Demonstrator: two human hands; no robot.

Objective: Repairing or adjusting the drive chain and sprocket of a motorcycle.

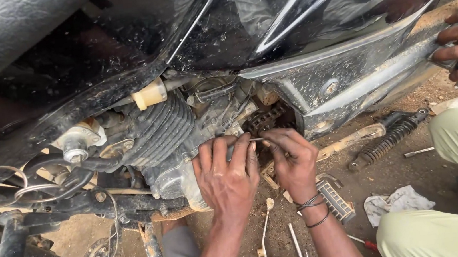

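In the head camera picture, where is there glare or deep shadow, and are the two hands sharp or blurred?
Head view: even daylight; the glossy black side panel shows bright streaks and reflections; deep shadow lies under the seat and around the chain sprocket. The left hand and right hand are fairly sharp; the picture's edges look slightly stretched.

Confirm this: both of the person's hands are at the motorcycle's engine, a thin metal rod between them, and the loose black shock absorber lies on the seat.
Wrong about the shock absorber: the head view shows it on the dirt ground, not the seat. The rest stands: left hand and right hand are at the engine, with the thin metal rod between them.
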